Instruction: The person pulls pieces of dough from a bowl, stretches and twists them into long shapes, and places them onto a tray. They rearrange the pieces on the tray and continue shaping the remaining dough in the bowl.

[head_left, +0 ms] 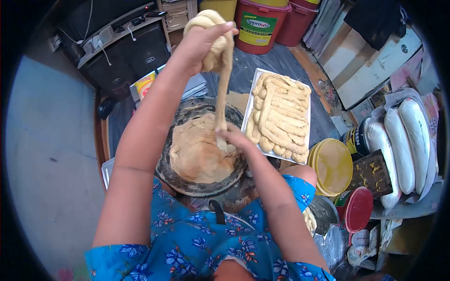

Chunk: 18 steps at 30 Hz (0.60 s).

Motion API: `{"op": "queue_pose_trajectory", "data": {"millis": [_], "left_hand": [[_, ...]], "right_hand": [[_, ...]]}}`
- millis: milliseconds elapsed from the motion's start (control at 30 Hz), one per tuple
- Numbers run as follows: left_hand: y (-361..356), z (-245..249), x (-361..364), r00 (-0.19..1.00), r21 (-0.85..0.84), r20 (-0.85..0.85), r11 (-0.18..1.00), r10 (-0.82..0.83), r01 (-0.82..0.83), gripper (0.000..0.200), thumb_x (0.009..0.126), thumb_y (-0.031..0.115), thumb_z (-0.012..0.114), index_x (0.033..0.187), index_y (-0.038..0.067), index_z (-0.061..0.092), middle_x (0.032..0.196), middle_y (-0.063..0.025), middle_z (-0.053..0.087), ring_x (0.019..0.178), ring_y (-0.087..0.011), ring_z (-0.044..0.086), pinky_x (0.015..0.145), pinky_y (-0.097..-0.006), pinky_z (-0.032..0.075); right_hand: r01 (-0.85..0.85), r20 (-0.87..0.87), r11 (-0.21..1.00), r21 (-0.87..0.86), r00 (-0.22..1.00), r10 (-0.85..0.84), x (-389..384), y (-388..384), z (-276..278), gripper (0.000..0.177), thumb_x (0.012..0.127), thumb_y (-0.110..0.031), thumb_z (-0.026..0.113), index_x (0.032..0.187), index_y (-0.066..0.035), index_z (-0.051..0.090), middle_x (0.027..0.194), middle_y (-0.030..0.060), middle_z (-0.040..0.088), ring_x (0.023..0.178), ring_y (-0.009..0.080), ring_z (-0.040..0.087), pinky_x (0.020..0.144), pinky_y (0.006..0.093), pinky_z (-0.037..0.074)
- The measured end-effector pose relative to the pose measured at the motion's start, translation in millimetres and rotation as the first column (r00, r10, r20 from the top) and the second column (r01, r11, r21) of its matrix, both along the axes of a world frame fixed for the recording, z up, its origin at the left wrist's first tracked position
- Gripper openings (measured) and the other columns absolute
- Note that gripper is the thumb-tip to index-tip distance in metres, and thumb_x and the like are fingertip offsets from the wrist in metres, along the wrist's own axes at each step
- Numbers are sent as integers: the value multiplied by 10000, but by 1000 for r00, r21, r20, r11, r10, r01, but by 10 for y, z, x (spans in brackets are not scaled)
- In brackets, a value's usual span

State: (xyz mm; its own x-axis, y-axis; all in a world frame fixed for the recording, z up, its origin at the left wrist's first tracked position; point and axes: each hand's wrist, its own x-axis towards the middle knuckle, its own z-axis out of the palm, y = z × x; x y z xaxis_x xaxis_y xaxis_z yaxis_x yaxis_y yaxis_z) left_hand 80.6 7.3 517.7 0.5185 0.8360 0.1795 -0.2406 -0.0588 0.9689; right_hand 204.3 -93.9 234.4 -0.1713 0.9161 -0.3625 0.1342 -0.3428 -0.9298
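A thick coil of pale dough (pixel 217 52) hangs from my left hand (pixel 199 44), raised high with its fingers wrapped round it. From the coil a long strand runs down to my right hand (pixel 228 136), whose fingers are closed on its lower end. Below my hands, a dark round basin (pixel 201 188) holds a broad, flattened mass of dough (pixel 201 152). To the right of the basin, a white rectangular tray (pixel 257 77) is covered with long dough strands (pixel 283 110) laid side by side, with rounded ends at its front left edge.
Red buckets (pixel 260 28) stand at the back. Right of the tray are yellow round lids (pixel 333 166), a red lid (pixel 360 209) and a metal pot (pixel 326 210). White wrapped rolls (pixel 398 140) lie far right. A black cabinet (pixel 126 65) is at the back left.
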Motion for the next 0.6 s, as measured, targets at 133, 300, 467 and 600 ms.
{"op": "queue_pose_trajectory", "data": {"millis": [133, 300, 467, 600], "left_hand": [[35, -17, 409, 998, 167, -56, 986, 5, 4, 440, 859, 270, 642, 1191, 0, 537, 1025, -107, 636, 890, -152, 625, 747, -260, 506], [35, -248, 654, 999, 446, -39, 895, 8, 10, 674, 831, 200, 675, 1392, 27, 345, 1092, -80, 591, 960, -117, 565, 850, -267, 462], [21, -732, 844, 916, 669, -365, 731, 165, 135, 603, 866, 289, 602, 1368, 38, 381, 1253, -152, 519, 1119, -261, 513, 972, -340, 382], [-149, -1254, 1147, 841, 577, -531, 771, 103, 269, 558, 901, 317, 510, 1383, 83, 351, 1254, -186, 507, 1147, -340, 481, 972, -384, 378]], "right_hand": [[189, 151, 980, -69, 972, -177, 779, 556, 369, 434, 862, -340, 576, 1191, -67, 499, 1020, 63, 587, 903, 184, 571, 736, 321, 464], [449, -8, 874, 188, 890, -456, 1750, 1096, 796, 317, 909, -240, 445, 1180, -85, 495, 1077, 90, 585, 936, 227, 598, 731, 373, 537], [399, -217, 898, 184, 908, -359, 2752, 1870, 382, 242, 900, -59, 400, 1124, -35, 488, 1043, 130, 589, 868, 248, 639, 702, 373, 583], [480, -108, 873, 89, 876, -470, 3058, 2245, 90, 220, 851, 3, 464, 1061, -25, 520, 940, 115, 609, 734, 199, 649, 608, 305, 578]]}}
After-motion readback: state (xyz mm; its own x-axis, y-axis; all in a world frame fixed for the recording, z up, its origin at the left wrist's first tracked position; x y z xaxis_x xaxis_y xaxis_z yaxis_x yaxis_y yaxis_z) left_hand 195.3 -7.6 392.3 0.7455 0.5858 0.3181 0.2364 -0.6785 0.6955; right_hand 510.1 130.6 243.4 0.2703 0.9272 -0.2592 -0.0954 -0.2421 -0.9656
